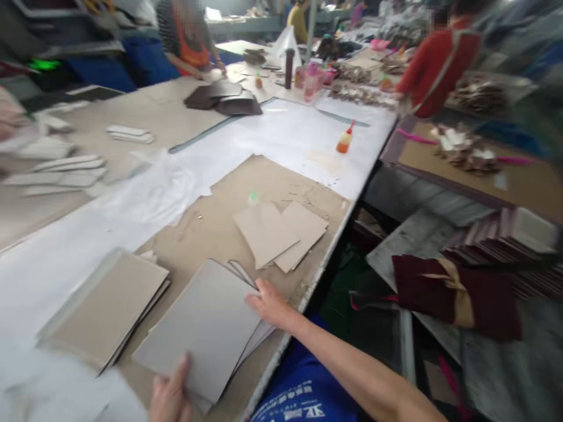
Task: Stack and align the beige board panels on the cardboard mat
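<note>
My left grip (170, 394) and right grip (273, 306) touch opposite edges of a flat grey rectangular sheet (204, 328); I cannot tell whether either is clamped.

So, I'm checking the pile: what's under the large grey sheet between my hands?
Under the grey sheet, edges of more sheets show along its right side, above the brown table covering. Their middles and exact number are covered.
</note>
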A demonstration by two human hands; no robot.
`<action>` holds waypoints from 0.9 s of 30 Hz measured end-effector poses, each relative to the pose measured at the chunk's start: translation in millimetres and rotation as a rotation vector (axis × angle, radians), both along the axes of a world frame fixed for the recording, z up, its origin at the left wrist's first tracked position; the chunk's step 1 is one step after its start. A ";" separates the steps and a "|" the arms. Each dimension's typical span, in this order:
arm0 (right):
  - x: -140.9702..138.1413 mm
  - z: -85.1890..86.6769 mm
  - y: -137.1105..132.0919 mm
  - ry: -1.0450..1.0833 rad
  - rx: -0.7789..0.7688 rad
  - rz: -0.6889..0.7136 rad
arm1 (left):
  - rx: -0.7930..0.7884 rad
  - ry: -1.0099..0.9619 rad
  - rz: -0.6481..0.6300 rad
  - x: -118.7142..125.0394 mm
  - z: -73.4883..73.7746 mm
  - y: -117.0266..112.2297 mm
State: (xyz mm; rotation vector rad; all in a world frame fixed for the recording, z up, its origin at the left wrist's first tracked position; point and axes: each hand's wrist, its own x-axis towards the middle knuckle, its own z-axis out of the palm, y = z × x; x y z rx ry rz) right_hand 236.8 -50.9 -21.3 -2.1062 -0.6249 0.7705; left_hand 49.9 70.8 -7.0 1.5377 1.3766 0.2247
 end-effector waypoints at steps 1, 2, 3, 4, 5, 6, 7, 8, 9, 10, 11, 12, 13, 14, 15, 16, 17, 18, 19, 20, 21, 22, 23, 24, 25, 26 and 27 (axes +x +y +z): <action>-2.1 -1.7 -7.3 0.015 0.094 -0.007 | -0.037 -0.089 0.084 -2.9 0.3 0.4; -4.1 -3.0 -14.6 0.039 0.186 0.009 | -0.078 -0.204 0.158 -5.1 1.1 0.8; -5.8 -3.5 -21.7 0.043 0.248 0.028 | -0.114 -0.323 0.214 -7.0 2.6 0.8; -7.4 -2.7 -28.7 0.029 0.295 0.056 | -0.142 -0.427 0.257 -9.2 4.9 0.3; -8.8 -0.4 -35.3 0.004 0.334 0.085 | -0.156 -0.502 0.295 -11.8 7.6 -1.2; -9.9 3.1 -41.5 -0.024 0.362 0.119 | -0.155 -0.539 0.326 -14.7 10.4 -3.6; -10.6 7.3 -46.9 -0.046 0.384 0.160 | -0.157 -0.564 0.352 -17.9 12.9 -6.9; -10.9 11.6 -51.4 -0.059 0.406 0.196 | -0.165 -0.584 0.371 -21.0 14.8 -11.1; -11.0 15.5 -55.1 -0.064 0.425 0.229 | -0.176 -0.603 0.385 -23.8 16.0 -15.9; -11.0 18.5 -57.9 -0.059 0.440 0.253 | -0.185 -0.620 0.397 -26.0 16.5 -21.0; -10.9 20.4 -60.0 -0.050 0.451 0.263 | -0.193 -0.633 0.404 -27.4 16.6 -26.1; -11.0 21.2 -61.7 -0.043 0.458 0.262 | -0.197 -0.644 0.408 -28.1 16.4 -30.9; -11.2 21.1 -63.0 -0.038 0.459 0.256 | -0.196 -0.651 0.410 -28.2 16.4 -35.3; -11.5 20.5 -64.1 -0.031 0.452 0.253 | -0.193 -0.651 0.408 -27.8 16.6 -38.9; -11.8 19.7 -65.1 -0.025 0.444 0.251 | -0.190 -0.648 0.405 -27.1 17.1 -41.9; -12.2 18.9 -65.8 -0.022 0.437 0.251 | -0.185 -0.642 0.402 -26.4 18.0 -44.1; -12.3 18.5 -66.5 -0.022 0.433 0.254 | -0.180 -0.632 0.400 -25.8 19.2 -45.8; -12.3 18.4 -66.9 -0.022 0.430 0.257 | -0.172 -0.623 0.402 -25.4 20.5 -46.8; -12.1 18.8 -67.2 -0.023 0.428 0.261 | -0.161 -0.623 0.405 -25.3 22.0 -47.4; -11.8 19.6 -67.4 -0.027 0.426 0.265 | -0.149 -0.633 0.410 -25.5 23.6 -47.6; -11.5 20.6 -67.4 -0.033 0.424 0.270 | -0.138 -0.653 0.414 -25.9 25.4 -47.4; -11.2 21.9 -67.4 -0.038 0.421 0.277 | -0.133 -0.679 0.415 -26.4 27.2 -46.9; -11.0 23.3 -67.5 -0.044 0.418 0.281 | -0.127 -0.706 0.420 -26.8 29.4 -46.1; -10.9 24.8 -67.6 -0.048 0.416 0.284 | -0.122 -0.730 0.428 -26.8 31.8 -45.1; -11.0 26.2 -67.7 -0.052 0.413 0.286 | -0.118 -0.748 0.442 -26.4 34.6 -43.8; -11.2 27.5 -67.9 -0.055 0.411 0.288 | -0.116 -0.760 0.460 -25.6 37.5 -42.6; -11.3 28.7 -68.2 -0.059 0.408 0.289 | -0.113 -0.767 0.480 -24.3 40.6 -41.3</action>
